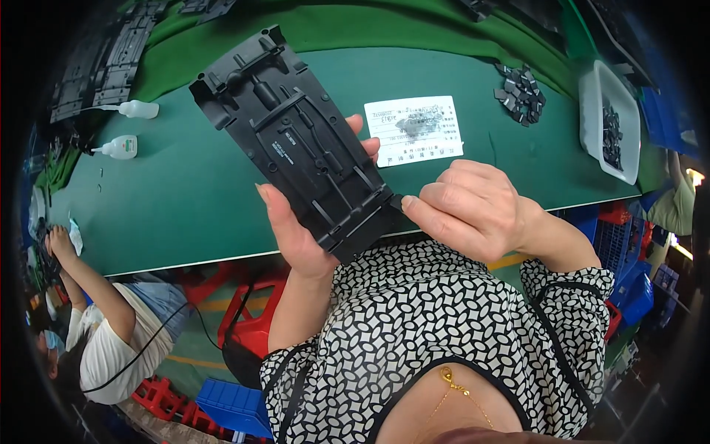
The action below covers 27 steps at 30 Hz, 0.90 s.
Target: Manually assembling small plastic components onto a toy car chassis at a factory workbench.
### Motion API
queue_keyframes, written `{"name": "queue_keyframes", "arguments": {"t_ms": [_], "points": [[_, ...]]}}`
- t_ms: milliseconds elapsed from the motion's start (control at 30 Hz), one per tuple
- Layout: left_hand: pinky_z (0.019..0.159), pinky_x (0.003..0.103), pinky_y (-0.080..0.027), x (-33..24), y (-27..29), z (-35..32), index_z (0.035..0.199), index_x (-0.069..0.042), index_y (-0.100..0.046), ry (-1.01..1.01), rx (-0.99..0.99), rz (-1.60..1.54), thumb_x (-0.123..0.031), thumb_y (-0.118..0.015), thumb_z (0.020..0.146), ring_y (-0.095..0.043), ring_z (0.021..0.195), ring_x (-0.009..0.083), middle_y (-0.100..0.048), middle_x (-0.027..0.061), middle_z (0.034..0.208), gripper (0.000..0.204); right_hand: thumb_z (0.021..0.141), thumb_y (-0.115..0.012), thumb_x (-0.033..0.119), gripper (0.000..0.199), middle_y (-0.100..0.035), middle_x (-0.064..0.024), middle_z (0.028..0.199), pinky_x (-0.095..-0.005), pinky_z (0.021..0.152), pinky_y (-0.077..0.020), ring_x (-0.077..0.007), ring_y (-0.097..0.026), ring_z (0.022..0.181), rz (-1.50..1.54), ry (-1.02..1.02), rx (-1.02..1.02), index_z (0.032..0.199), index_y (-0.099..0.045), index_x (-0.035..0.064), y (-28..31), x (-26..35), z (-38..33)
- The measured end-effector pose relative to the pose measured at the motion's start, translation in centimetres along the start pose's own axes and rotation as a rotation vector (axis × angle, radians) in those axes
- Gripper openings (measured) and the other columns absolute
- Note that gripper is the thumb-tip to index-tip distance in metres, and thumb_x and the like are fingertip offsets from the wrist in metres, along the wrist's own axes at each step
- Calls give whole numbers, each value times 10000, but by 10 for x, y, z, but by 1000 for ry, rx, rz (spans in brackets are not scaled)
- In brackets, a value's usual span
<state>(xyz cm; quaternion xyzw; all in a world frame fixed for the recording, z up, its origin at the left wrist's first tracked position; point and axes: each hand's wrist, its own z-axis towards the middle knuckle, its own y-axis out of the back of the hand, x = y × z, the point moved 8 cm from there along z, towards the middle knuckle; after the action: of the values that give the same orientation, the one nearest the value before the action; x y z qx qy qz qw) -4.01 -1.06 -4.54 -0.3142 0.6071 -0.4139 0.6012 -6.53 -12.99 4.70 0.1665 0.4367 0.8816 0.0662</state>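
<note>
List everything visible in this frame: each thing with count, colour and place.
Plastic panel: one, black, held up over the table's near edge.
Small clip: one, black, at the panel's lower corner, in the right fingertips.
Table: one, green top.
Label card: one, white, mid table.
Loose clips: a pile, dark grey, far right of table.
Tray: one, white, right edge, holding dark parts.
Squeeze bottles: two, white, left side.
Stacked panels: several, black, far left.
Co-worker: one, lower left.
Left hand: grips the panel.
Right hand: pinches the clip.
</note>
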Motion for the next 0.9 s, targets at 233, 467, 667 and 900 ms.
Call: {"name": "queue_keyframes", "arguments": {"t_ms": [233,467,667,900], "points": [[979,423,-400,1,0,0,1402,-8,-215,-4,-15,-18,-630,-229,896,-486,1172,324,-368,240,1360,802,629,-630,19,155,-444,-35,647,-255,446,-363,-143,-459,538,-31,17,3,765,-586,-39,-3,2,-1],[966,416,-414,1,-1,0,1403,-11,-215,-5,-2,-15,-632,-235,895,-481,1178,326,-365,238,1361,803,630,-621,19,145,-418,-29,633,-257,452,-357,-142,-450,543,-52,37,6,757,-583,-41,-6,4,-3],[966,418,-415,2,0,-1,1403,-18,-217,1,-46,17,-649,-258,883,-480,1179,327,-366,236,1362,820,625,-614,31,155,-412,-31,638,-260,459,-357,-144,-450,552,-64,35,26,755,-575,-44,-8,4,-3],[973,434,-402,2,0,-2,1409,-33,-209,-3,-48,117,-665,-306,865,-482,1173,336,-367,240,1360,840,590,-613,47,182,-441,-36,653,-259,469,-368,-145,-469,567,-80,52,35,746,-569,-35,-9,5,-3]]}}
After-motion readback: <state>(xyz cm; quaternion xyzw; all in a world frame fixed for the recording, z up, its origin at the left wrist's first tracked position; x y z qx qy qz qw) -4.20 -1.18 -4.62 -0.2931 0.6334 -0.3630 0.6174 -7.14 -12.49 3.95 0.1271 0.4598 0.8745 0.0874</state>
